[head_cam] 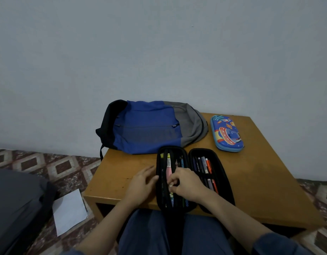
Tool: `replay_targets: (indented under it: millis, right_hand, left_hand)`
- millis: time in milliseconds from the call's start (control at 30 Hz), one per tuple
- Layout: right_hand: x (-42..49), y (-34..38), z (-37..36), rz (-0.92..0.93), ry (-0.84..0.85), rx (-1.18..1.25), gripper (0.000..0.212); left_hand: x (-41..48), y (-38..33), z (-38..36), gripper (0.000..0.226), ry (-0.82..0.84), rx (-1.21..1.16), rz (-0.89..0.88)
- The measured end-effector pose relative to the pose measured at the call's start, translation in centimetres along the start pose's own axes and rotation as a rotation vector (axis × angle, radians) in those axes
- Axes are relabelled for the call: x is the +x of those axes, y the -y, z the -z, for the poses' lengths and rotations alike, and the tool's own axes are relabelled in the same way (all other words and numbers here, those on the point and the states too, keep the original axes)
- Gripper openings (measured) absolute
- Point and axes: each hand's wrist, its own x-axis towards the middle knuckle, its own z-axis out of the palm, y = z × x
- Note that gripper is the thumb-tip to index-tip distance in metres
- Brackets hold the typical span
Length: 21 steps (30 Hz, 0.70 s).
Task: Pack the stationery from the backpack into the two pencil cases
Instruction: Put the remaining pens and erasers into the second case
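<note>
A black pencil case (224,168) lies open like a book at the table's front edge, with several pens and pencils strapped into both halves. My right hand (186,184) rests over its left half, fingertips pinched on a small pale item beside a pink pen (168,171); what the item is I cannot tell. My left hand (140,183) lies flat on the table, fingers spread, touching the case's left edge. A blue, grey and black backpack (148,126) lies flat at the back of the table. A closed blue cartoon pencil case (227,133) sits to its right.
The low wooden table (260,172) stands against a pale wall. A white sheet of paper (69,211) lies on the patterned floor at left, next to a dark grey cushion (17,205). My knees are under the table's front edge.
</note>
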Motion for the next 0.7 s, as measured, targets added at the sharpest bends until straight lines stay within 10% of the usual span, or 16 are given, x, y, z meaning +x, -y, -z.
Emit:
replay_targets:
  millis: [200,400,700]
  right_hand:
    - [-0.9,-1.7,2.5,-0.086,0.024,0.194,0.024]
    - [-1.5,-8.1,4.4,-0.572,-0.149,-0.077,0.052]
    - [-2.8,-7.7,6.6,-0.717,-0.409,0.653,0.046]
  left_hand:
    - [-1.0,-0.8,0.4,0.058,0.152,-0.076,-0.02]
    - [-0.9,-1.6,-0.1,0.057,0.245,0.105,-0.009]
    - [-1.0,-1.9,0.1,0.057,0.215,-0.028,0.056]
